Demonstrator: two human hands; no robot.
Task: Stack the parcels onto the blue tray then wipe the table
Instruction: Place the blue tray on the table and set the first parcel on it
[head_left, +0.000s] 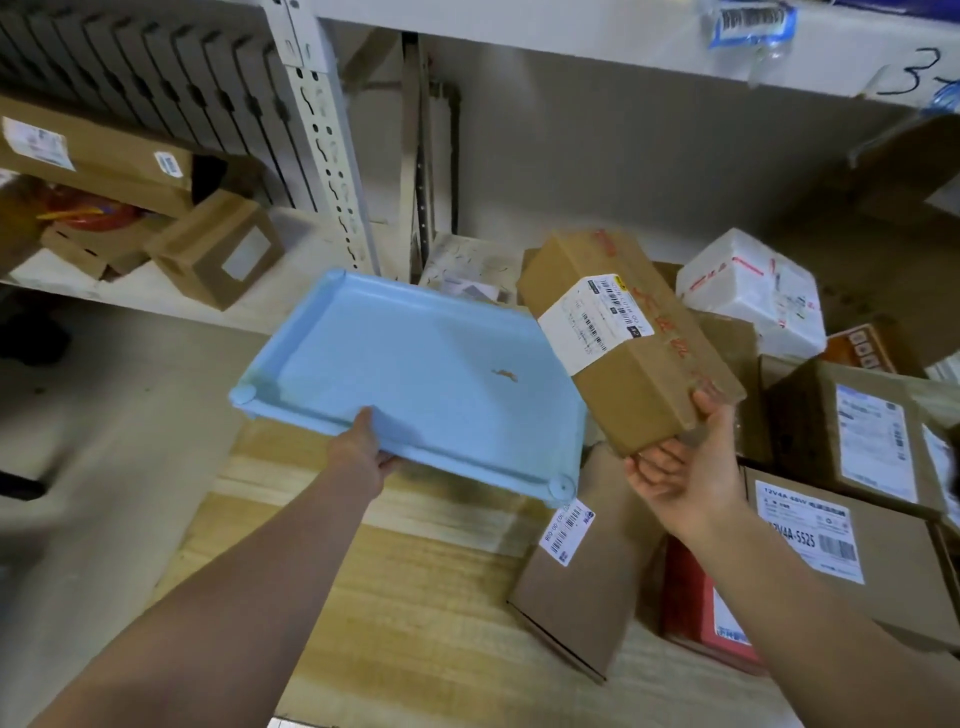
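1. The left hand (366, 447) grips the near edge of the blue tray (415, 374), thumb on top and fingers tucked under. The tray is held up in the air, tipped a bit, above the wooden table (415, 597).
2. The right hand (685, 467) holds a brown box (628, 343) by its near end, with curled fingers on the end and the thumb on the box's right side. The box is at 3 o'clock from the tray, touching or just past its right rim.
3. I think the step now is putting this first box on the tray. To do it well, hold the tray flat first, or the box may slide off.
4. Lay the box down on its big side, near the middle, so more can go on top.
5. More parcels (831, 415) wait at 3 and 4 o'clock, in a heap.
6. There is a small brown mark (505, 375) on the tray. I can't tell what it is.
7. The left fingers under the tray are hidden.
8. The parcels on the right are cut off by the edge. No cloth for wiping can be seen.
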